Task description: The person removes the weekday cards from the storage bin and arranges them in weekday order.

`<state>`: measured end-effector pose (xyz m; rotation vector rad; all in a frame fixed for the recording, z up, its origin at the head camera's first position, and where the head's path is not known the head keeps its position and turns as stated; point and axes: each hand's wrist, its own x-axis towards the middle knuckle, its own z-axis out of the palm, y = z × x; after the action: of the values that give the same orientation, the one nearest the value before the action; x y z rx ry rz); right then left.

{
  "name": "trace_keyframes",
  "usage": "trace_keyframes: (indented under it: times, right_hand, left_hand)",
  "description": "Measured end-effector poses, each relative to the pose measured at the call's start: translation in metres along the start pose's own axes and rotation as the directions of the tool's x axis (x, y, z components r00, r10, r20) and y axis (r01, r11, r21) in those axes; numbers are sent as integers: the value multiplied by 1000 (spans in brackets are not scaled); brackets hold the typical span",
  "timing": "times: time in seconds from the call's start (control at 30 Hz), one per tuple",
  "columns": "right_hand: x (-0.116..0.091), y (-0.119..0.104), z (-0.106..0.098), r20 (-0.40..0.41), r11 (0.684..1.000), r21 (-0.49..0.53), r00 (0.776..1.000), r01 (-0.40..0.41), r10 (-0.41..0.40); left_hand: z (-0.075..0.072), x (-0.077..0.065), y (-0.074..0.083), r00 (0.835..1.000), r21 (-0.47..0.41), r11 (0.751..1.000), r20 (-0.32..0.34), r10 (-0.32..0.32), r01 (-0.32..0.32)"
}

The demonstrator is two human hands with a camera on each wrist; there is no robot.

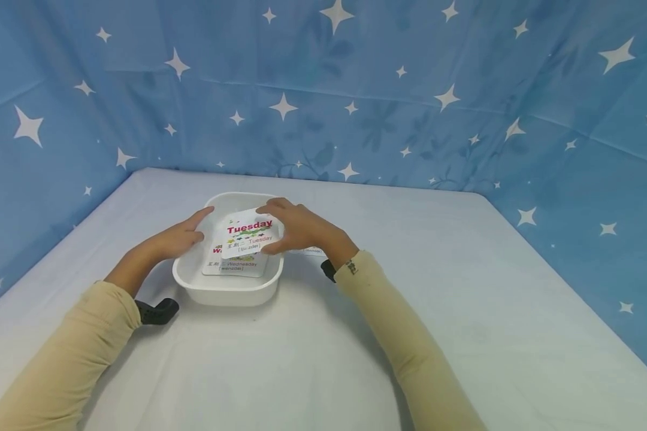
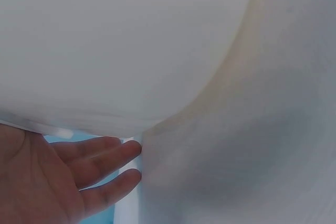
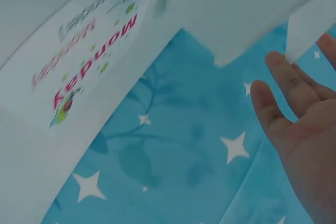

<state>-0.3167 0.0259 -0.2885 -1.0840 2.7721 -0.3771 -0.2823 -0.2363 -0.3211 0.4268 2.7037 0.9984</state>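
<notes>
A white basin [image 1: 228,294] stands on the table with a Wednesday card [image 1: 237,268] lying inside. Over that card, and covering part of it, is a tilted Tuesday card [image 1: 250,230]. My right hand [image 1: 296,227] holds the Tuesday card at its right side, thumb on the lower edge and fingertips on the upper. At the basin's left rim is my left hand [image 1: 175,239], index finger stretched out over the rim. In the left wrist view, other fingers of my left hand [image 2: 79,177] are spread loosely below the basin's edge.
A Monday card [image 3: 84,61] lies on the white-covered table [image 1: 463,287] to the basin's right, mostly hidden by my right hand in the head view. A blue cloth [image 1: 302,72] with white stars hangs behind and along both sides of the table.
</notes>
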Motion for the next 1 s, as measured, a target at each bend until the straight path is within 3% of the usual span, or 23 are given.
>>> trace_keyframes:
  times: [0.23,0.57,1.0]
  right_hand:
    - [-26,34,-13,-95,988,151,995,-3,18]
    - [-66,96,-21,-105,986,161,993,-43,61]
    - [-104,151,-27,-58,967,138,972,-216,226]
  left_hand:
    - [-1,0,0,1000,11,1000,1,-3,3]
    - [1,-1,2,1000,-10,1000,1,-28,28]
    - [1,0,1,1000,-12,999,-2,-29,29]
